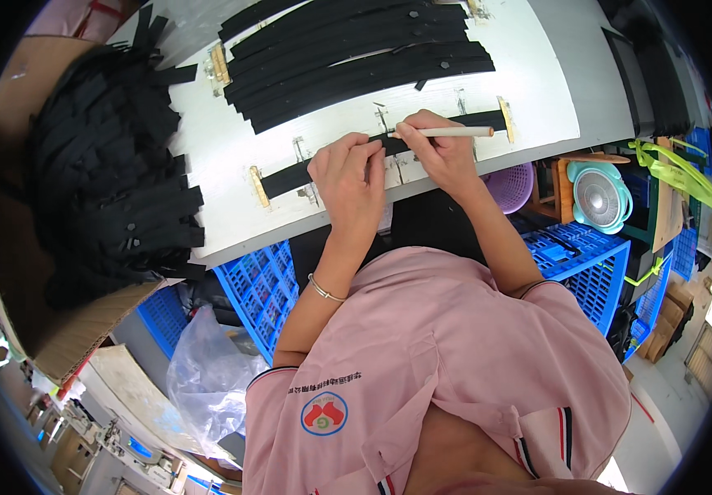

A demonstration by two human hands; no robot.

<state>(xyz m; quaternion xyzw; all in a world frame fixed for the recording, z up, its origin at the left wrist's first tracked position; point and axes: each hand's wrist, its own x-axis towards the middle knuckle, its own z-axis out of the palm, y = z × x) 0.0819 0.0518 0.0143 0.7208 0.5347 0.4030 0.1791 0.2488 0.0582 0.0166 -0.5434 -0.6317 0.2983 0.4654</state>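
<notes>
Your left hand (347, 177) lies flat with its fingers together, pressing down on the black strap (372, 153) that runs across the white desk (537, 91) from about eight o'clock to two o'clock; the press seems meant to keep the strap from sliding. Your right hand (442, 153) is clamped on a pale pen-like marker (451, 131), held nearly level with its tip at the strap just at one o'clock of your left fingertips, so the two hands work almost touching. The strap sits between small brass-coloured stops (258, 186) at its two ends, likely a jig that fixes its length and line. At twelve o'clock a stack of long black straps (356, 49) lies well apart from your hands, and at nine o'clock a cardboard box (9, 272) holds a heap of shorter black pieces (112, 173). The strap lies close to the near edge of the desk, so your wrists hang over that edge with little desk beneath them. Open desk lies to the right of the marker, toward three o'clock. Below the edge stand blue crates (265, 289), a purple basket (511, 186) and a small teal fan (599, 196).
</notes>
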